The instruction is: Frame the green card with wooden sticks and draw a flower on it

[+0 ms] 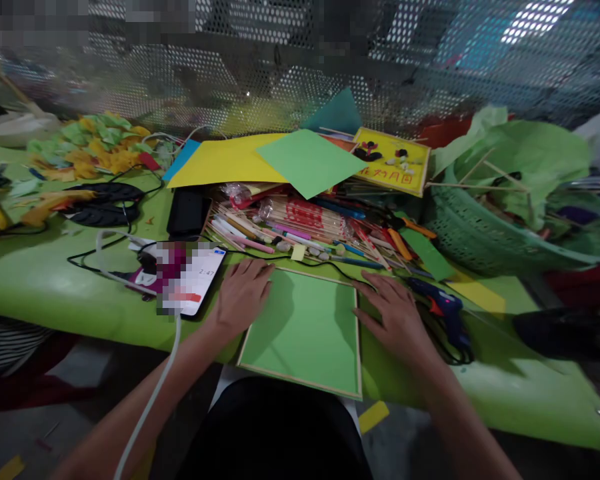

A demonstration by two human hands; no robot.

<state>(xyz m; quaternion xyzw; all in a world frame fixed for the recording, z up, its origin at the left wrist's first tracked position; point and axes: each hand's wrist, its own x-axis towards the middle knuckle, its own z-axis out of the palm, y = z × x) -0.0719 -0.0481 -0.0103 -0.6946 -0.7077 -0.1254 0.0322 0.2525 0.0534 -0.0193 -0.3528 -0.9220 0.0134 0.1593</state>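
A green sheet (303,333) with thin pale wooden strips along its edges lies at the front of the green table, in front of my body. My left hand (244,293) rests at its upper left corner, fingers spread and flat. At the upper right corner lies my right hand (390,310), fingers apart, the tips touching the edge strip. Neither hand holds anything. A blue glue gun (447,310) with a black cable sits just right of my right hand. Left of my left hand is a lit phone (200,277) with a white cable.
Behind the sheet lies a pile of pens and sticks (290,233), under yellow card (225,160) and light green paper (310,160). A green basket (480,233) stands at right. A decorated yellow panel (397,160) leans behind. Crumpled paper pieces (95,143) lie far left.
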